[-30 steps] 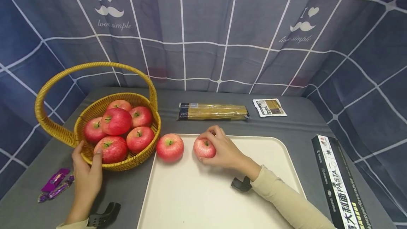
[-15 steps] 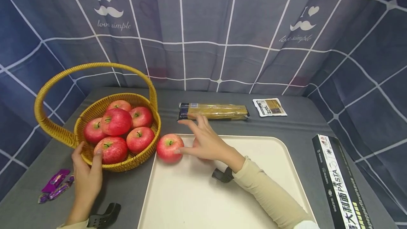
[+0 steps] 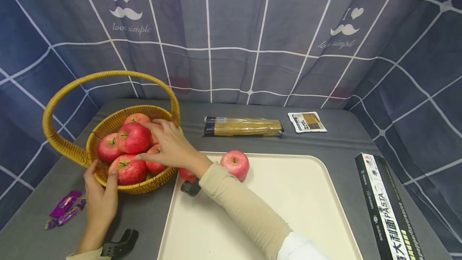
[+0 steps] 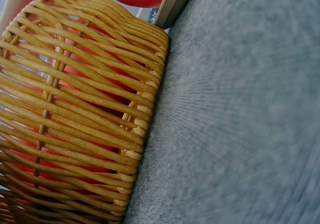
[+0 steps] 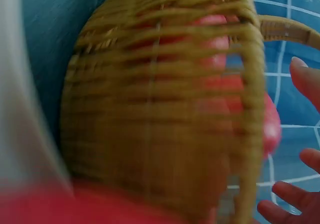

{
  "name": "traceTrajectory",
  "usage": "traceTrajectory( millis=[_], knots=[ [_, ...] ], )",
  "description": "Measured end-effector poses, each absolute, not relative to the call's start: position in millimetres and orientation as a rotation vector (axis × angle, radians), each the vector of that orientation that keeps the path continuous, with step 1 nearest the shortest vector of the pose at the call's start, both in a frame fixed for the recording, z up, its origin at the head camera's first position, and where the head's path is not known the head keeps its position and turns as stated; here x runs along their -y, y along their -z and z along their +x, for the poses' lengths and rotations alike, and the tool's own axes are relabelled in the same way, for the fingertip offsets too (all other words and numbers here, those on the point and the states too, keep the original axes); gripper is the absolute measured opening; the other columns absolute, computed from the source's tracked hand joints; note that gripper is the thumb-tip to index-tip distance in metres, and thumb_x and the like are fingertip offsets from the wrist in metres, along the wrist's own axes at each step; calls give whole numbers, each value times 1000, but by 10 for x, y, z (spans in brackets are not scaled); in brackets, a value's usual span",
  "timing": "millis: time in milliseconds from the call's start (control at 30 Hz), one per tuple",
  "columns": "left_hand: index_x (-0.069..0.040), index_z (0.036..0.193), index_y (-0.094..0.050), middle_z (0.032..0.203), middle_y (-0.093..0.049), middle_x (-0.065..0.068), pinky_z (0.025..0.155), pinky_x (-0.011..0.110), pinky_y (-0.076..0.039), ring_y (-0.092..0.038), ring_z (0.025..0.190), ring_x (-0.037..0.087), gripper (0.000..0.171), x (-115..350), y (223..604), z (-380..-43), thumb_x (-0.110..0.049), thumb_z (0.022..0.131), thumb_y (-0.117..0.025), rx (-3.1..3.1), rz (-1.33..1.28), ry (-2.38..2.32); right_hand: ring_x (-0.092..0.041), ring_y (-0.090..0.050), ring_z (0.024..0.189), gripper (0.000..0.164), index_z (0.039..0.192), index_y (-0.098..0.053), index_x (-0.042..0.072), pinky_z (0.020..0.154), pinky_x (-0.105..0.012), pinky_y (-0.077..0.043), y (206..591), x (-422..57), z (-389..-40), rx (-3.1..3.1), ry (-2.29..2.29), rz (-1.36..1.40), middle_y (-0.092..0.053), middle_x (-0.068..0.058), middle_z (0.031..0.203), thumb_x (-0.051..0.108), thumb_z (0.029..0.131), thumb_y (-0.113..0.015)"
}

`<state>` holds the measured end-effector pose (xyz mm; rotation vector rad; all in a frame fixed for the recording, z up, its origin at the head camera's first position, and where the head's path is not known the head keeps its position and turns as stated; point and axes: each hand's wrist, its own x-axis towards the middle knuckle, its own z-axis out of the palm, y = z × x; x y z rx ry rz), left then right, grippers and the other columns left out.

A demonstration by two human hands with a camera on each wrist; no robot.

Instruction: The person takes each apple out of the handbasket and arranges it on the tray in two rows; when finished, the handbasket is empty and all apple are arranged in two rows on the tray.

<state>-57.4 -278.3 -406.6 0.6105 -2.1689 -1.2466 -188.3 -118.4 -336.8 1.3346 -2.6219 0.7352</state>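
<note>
Nearest, the left hand (image 3: 99, 202) gripped the rim of the round, yellow wicker basket (image 3: 138, 189), probably to steady it, while two round, red apples (image 3: 235, 164) sat on the cream, rectangular tray (image 3: 299, 189) and the right hand (image 3: 171, 143), fingers and thumb parted, arched beside the glossy, red topmost apple (image 3: 133, 137) in the basket, seemingly to span it.

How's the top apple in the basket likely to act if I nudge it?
The top apple will probably roll, being round and perched on other apples. Its skin looks smooth and shiny, so it may be a bit slippery to grip. The raised wall of the basket might stop it if it only shifts slightly.
</note>
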Motion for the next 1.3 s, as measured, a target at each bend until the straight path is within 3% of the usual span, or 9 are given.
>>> traceTrajectory(
  millis=[200,267,333,500,667,900,1100,1300],
  knots=[
    [-11,141,-20,144,-24,23,108,57,-13,-19,135,39,59,2765,4066,-586,-27,91,-45,2183,614,1263,-20,-30,133,91,145,-10,28,108,-34,-30,3427,1571,-1879,2693,-604,1362,-18,-7,150,64,75,-55],
    [-10,142,-19,144,-23,24,107,59,-13,-18,135,40,59,2749,4073,-601,-28,91,-45,2195,600,1273,-21,-28,134,88,145,-10,30,109,-37,-28,3453,1636,-1889,2709,-541,1362,-14,-7,151,65,77,-52],
    [-9,142,-18,145,-22,24,106,60,-13,-18,135,40,60,2730,4083,-616,-28,91,-45,2206,587,1284,-22,-29,134,78,144,-17,32,110,-39,-26,3472,1665,-1899,2713,-488,1351,-16,-8,150,62,80,-51],
    [-10,141,-21,144,-24,23,106,59,-14,-20,134,40,59,2716,4087,-640,-27,91,-46,2195,577,1274,-18,-44,117,57,132,-41,34,102,-32,-35,3474,1633,-1910,2692,-525,1257,-33,-3,138,53,81,-57],
    [-11,141,-22,144,-25,21,108,56,-13,-20,135,38,58,2732,4066,-636,-27,91,-47,2179,578,1264,-8,-43,112,54,121,-51,35,85,-23,-44,3375,1446,-1921,2708,-935,1103,-43,2,123,57,73,-64],
    [-11,141,-22,144,-25,21,110,53,-13,-20,135,35,59,2722,4053,-623,-26,90,-47,2182,570,1279,-5,-43,108,51,112,-60,33,88,-24,-42,3212,805,-1946,2602,-1493,957,-46,5,118,48,65,-75],
    [-11,141,-22,144,-25,21,109,53,-13,-19,135,36,60,2715,4039,-580,-28,90,-48,2183,596,1284,-9,-45,110,50,110,-62,31,92,-31,-41,3176,-108,-1964,2559,-1575,892,-47,4,118,36,64,-80],
    [-11,142,-20,145,-23,21,109,54,-12,-17,136,35,60,2753,4015,-559,-28,91,-46,2197,615,1267,-14,-44,115,51,110,-63,27,94,-39,-38,3416,-1026,-1941,2598,-1477,758,-49,3,121,32,64,-81]
  ],
)
